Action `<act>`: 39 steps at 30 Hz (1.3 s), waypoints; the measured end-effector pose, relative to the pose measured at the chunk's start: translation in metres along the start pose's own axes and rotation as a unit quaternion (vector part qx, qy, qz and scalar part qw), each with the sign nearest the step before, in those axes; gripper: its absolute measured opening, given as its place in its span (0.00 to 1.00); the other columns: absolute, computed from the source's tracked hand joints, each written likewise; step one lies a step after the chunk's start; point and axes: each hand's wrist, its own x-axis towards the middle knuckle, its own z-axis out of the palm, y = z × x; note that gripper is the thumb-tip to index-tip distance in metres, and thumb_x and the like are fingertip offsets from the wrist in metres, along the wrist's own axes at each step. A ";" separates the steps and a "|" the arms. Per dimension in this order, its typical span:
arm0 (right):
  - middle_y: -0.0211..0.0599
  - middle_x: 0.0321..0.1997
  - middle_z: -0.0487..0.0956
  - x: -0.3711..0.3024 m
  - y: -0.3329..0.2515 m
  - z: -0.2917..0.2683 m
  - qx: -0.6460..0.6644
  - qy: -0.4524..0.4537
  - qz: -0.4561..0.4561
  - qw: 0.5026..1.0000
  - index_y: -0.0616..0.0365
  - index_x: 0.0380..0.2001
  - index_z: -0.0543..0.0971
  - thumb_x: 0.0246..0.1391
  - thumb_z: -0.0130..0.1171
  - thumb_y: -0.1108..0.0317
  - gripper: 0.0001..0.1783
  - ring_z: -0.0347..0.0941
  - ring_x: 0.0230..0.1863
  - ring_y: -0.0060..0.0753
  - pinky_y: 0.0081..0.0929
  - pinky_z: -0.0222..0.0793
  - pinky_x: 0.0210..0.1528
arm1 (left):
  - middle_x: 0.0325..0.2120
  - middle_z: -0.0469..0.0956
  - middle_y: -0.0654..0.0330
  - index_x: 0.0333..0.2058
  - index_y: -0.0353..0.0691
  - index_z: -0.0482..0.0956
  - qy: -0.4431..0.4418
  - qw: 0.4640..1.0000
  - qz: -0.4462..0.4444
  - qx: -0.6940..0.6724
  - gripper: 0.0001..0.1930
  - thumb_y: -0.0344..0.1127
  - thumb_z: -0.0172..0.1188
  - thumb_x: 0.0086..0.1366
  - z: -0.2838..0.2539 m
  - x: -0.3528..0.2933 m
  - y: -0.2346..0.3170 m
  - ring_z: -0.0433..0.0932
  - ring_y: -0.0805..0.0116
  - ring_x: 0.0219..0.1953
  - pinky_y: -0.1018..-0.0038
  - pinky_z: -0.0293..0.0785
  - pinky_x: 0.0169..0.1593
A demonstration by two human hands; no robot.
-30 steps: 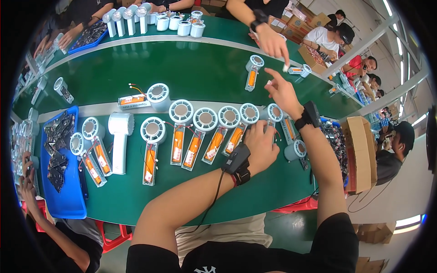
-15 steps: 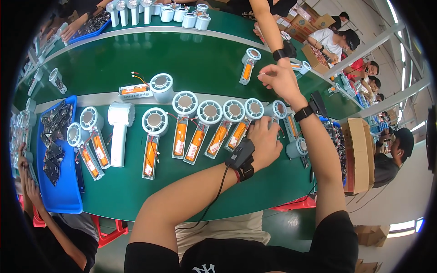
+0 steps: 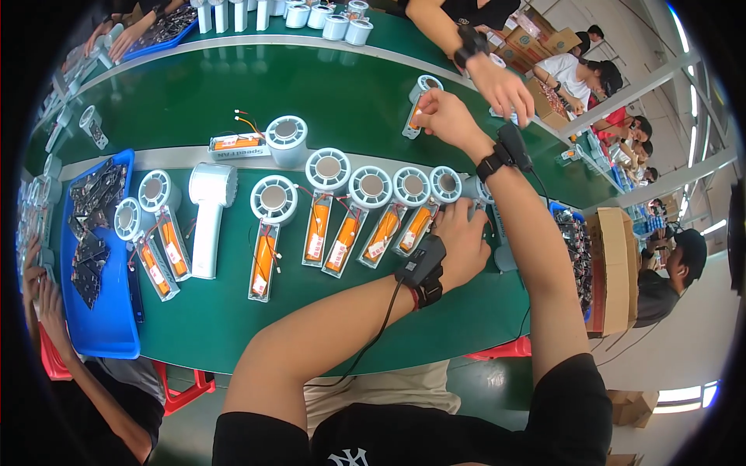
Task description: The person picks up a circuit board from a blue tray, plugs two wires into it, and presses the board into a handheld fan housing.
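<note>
My right hand (image 3: 452, 120) reaches over the green belt, its thumb and fingers closed at the edge of an open light-blue handheld fan (image 3: 429, 84) with an orange battery. My left hand (image 3: 462, 245) lies at the right end of a row of similar fans, fingers bent over the handle of another fan (image 3: 476, 189), which my right forearm partly hides. Just left of that hand is a fan (image 3: 446, 184) with its battery and thin wires showing. More open fans (image 3: 371, 188) stretch leftward, and one white closed-looking fan (image 3: 208, 217) lies among them.
At the left sits a blue tray (image 3: 101, 334) of dark circuit boards. A fan (image 3: 287, 140) rests across the metal rail. A co-worker's hand (image 3: 501, 89) hangs over the belt beyond my right hand. An open carton (image 3: 614, 272) stands at the right.
My right hand has moved left and away from me to the fan on the belt. The co-worker's arm has swung across near it. My left hand stays at the row's right end.
</note>
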 end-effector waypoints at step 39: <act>0.43 0.37 0.85 -0.023 0.043 -0.046 0.065 0.178 0.098 0.977 0.62 0.49 0.81 0.59 0.62 0.64 0.18 0.85 0.40 0.30 0.31 0.78 0.37 | 0.52 0.70 0.46 0.45 0.39 0.78 -0.029 1.000 0.008 0.011 0.18 0.31 0.66 0.54 -0.007 0.001 0.001 0.71 0.44 0.55 0.52 0.68 0.55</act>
